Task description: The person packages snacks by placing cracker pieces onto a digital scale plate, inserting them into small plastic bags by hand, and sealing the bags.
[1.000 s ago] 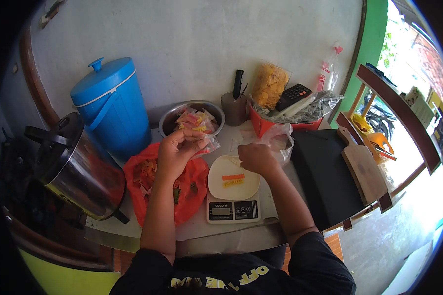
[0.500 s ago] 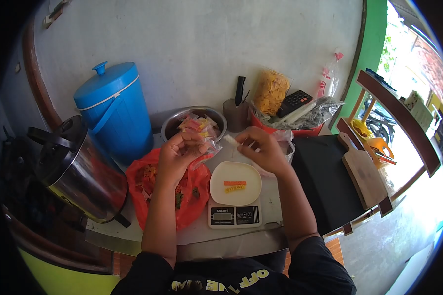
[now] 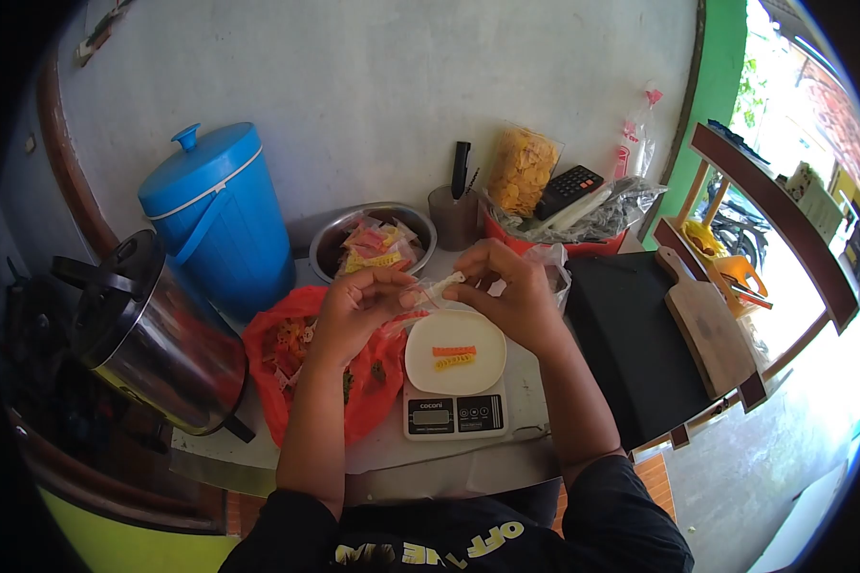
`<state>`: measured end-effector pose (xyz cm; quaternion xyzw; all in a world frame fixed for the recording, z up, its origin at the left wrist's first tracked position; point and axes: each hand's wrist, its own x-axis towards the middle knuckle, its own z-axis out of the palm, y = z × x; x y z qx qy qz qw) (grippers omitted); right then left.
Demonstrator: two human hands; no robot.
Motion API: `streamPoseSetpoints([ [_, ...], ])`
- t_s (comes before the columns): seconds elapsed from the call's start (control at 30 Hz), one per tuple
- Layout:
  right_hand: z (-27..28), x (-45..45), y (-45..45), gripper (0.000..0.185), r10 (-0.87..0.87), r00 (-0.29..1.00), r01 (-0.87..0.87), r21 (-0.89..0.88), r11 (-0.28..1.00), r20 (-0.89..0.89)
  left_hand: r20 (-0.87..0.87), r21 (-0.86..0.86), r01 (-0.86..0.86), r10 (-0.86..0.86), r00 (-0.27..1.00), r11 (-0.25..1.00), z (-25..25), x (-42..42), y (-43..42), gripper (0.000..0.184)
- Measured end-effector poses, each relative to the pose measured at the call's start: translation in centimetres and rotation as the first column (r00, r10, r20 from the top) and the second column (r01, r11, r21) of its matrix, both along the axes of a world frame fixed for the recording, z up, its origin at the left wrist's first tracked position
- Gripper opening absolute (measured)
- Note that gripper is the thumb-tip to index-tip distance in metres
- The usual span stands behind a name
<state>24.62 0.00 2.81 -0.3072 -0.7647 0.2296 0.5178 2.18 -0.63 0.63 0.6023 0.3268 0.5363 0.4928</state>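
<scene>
My left hand (image 3: 363, 304) pinches a small clear plastic bag (image 3: 424, 295) above the table. Opposite it, my right hand (image 3: 511, 294) is closed on a short whitish ridged strip (image 3: 451, 282), which sits at the bag; whether it is inside the bag I cannot tell. Just below my hands is a digital kitchen scale (image 3: 456, 417) with a cream plate (image 3: 428, 384) on top. On that plate lie an orange strip (image 3: 454, 350) and a yellow strip (image 3: 455, 363). A red plastic bag (image 3: 282, 411) with colourful pieces lies beside my left forearm, which partly hides it.
Behind my left hand stands a metal bowl (image 3: 323, 252) of small filled packets (image 3: 380, 244). A blue cooler (image 3: 225, 229) and a steel flask (image 3: 167, 344) are at left. At right are a red basket (image 3: 506, 239), a dark board (image 3: 621, 353) and a wooden cutting board (image 3: 705, 329).
My hands have come closer together and slightly lower. The whitish strip, apart from the clear bag before, now meets it. The view has shifted slightly.
</scene>
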Motion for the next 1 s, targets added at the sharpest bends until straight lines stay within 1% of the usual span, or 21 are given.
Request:
streamPoseSetpoints([
  [0.03, -0.1, -0.1, 0.0, 0.023, -0.013, 0.999, 0.011, -0.042, 0.999, -0.045, 0.003, -0.014, 0.008, -0.008, 1.000, 1.000, 0.0, 0.1, 0.0, 0.021],
  [0.13, 0.2, -0.2, -0.3, 0.019, -0.081, 0.996, 0.080, 0.033, 0.996, 0.031, 0.042, -0.016, 0.023, -0.022, 0.999, 1.000, -0.3, 0.2, 0.0, 0.018],
  [0.23, 0.2, -0.2, -0.3, 0.016, -0.036, 0.997, 0.029, 0.104, 0.994, 0.067, 0.080, 0.015, -0.007, 0.006, 0.997, 1.000, -0.4, 0.4, 0.0, 0.015],
  [0.33, -0.4, -0.9, 0.3, 0.014, 0.066, 0.994, -0.084, 0.255, 0.963, 0.082, 0.187, 0.033, 0.030, -0.035, 0.982, 0.999, -0.2, 0.7, -0.1, 0.015],
  [0.43, -0.8, -1.1, 0.3, 0.019, 0.144, 0.979, -0.176, 0.245, 0.953, 0.144, 0.146, 0.017, 0.005, -0.007, 0.989, 1.000, -0.2, 0.5, -0.1, 0.014],
  [0.53, -0.2, -0.9, -0.2, 0.022, 0.137, 0.988, -0.138, 0.007, 0.990, 0.065, 0.145, 0.098, -0.083, 0.068, 0.987, 0.992, -0.4, 0.0, 0.4, 0.014],
  [0.63, -1.4, -0.2, 1.3, 0.023, 0.087, 0.970, -0.061, -0.118, 0.991, 0.226, 0.131, 0.094, -0.238, 0.225, 0.966, 0.967, 0.2, -0.7, 0.3, 0.015],
  [0.67, -2.2, -0.1, 1.9, 0.021, 0.090, 0.925, -0.045, -0.128, 0.991, 0.369, 0.148, 0.109, -0.247, 0.230, 0.962, 0.963, 0.2, -1.1, 0.6, 0.016],
  [0.73, -4.3, 0.0, 3.0, 0.017, 0.097, 0.773, -0.010, -0.140, 0.990, 0.627, 0.181, 0.142, -0.267, 0.240, 0.954, 0.953, -0.1, -1.9, 1.3, 0.017],
  [0.83, -7.1, -1.5, 3.9, 0.017, 0.075, 0.624, 0.048, -0.134, 0.990, 0.778, 0.195, 0.125, -0.307, 0.280, 0.940, 0.943, -0.4, -2.6, 1.7, 0.018],
  [0.93, -7.7, -2.8, 3.4, 0.017, 0.067, 0.570, 0.061, -0.123, 0.990, 0.819, 0.194, 0.116, -0.297, 0.272, 0.943, 0.948, 0.0, -2.4, 1.3, 0.019],
  [1.0, -8.7, -3.2, 3.6, 0.017, 0.024, 0.567, 0.049, -0.064, 0.997, 0.823, 0.182, 0.129, -0.285, 0.260, 0.948, 0.950, 0.3, -2.1, 0.9, 0.018],
])
